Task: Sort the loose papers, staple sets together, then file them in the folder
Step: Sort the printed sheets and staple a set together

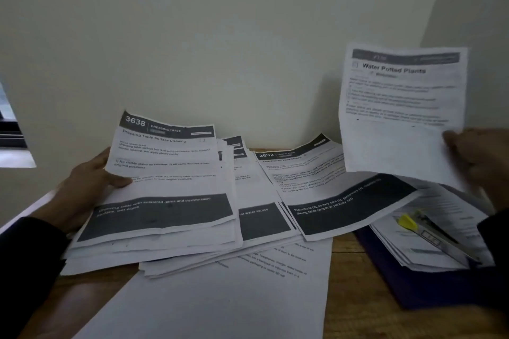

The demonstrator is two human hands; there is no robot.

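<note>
Right hand pinches the raised "Water Potted Plants" sheet; left hand grips the "Dressing Table" stack on the desk.

A single wide-angle view comes from the person's head, looking forward and down at a wooden table pushed against a pale wall. The camera sits close over the table's near edge, so the papers fill the lower middle of the picture and both forearms enter from the bottom corners. The wall takes the whole upper half, straight ahead beyond the table. Left of the table a window edge shows at the border. Straight lines bow near the picture's sides. No second view shares the scene.
</note>
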